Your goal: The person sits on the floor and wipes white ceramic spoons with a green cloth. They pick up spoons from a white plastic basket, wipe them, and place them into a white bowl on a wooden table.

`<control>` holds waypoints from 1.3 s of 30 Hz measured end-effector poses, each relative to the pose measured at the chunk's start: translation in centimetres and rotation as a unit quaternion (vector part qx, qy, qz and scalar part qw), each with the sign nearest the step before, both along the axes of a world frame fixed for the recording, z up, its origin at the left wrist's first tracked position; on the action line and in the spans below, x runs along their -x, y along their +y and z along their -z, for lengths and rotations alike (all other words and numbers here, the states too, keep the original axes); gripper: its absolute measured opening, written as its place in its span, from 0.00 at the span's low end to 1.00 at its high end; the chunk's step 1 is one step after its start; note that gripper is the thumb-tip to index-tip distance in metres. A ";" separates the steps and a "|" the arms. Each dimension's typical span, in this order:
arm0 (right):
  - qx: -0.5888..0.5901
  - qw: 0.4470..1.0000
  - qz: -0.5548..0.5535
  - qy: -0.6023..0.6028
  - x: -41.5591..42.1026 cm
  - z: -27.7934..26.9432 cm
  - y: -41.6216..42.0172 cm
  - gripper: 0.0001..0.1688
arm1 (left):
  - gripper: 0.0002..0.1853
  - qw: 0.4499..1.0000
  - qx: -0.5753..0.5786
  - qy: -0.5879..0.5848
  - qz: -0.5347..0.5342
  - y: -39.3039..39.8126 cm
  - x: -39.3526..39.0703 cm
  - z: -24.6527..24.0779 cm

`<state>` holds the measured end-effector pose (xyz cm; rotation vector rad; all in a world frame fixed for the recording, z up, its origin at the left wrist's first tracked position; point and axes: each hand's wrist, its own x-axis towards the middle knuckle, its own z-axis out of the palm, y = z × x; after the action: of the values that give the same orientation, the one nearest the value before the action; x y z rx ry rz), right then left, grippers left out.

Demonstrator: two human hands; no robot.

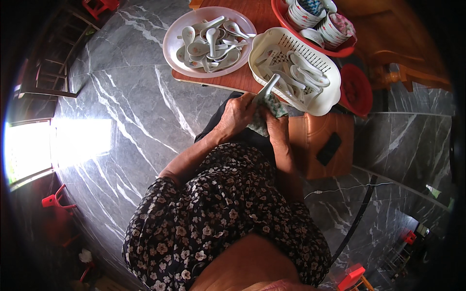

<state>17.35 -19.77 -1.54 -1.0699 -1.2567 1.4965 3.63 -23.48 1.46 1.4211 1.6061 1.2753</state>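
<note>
A white ceramic soup spoon (268, 87) is in my left hand (236, 115), its handle slanting up to the right. My right hand (277, 127) grips a green and white patterned cloth (273, 105), which is wrapped about the spoon's lower part and hides the bowl. Just beyond my hands stands a cream perforated plastic basket (331, 103) with several ceramic spoons (307, 74) in it. To its left a pale round plastic basin (171, 45) holds a heap of flower-printed ceramic spoons (213, 40).
Behind the basket, a red basin (336, 53) holds stacked bowls (333, 31) with cloths. The basin and basket rest at the wooden table (233, 83). A red tub (358, 89) sits lower right. On a brown leather stool (302, 160) lies a black phone (328, 148).
</note>
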 end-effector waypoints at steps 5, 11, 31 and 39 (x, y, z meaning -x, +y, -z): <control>0.046 0.996 -0.037 0.060 0.0 -0.7 -0.6 0.16 | 0.04 0.999 0.003 -0.020 -0.037 0.2 -0.3 0.0; 0.032 0.997 -0.042 0.051 -0.4 -0.7 0.3 0.15 | 0.04 1.000 -0.017 0.007 0.024 -0.1 0.1 0.0; 0.092 0.990 -0.024 0.103 0.1 -1.3 -0.3 0.14 | 0.05 1.000 0.012 -0.025 0.010 0.3 0.1 0.3; 0.018 0.998 -0.014 0.066 -0.3 -0.9 -0.9 0.13 | 0.06 0.999 0.006 -0.011 -0.040 0.8 1.1 1.6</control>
<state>17.61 -20.71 -0.64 -0.9642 -1.1597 1.5898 2.51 -22.66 -0.17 1.3431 1.6685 1.3199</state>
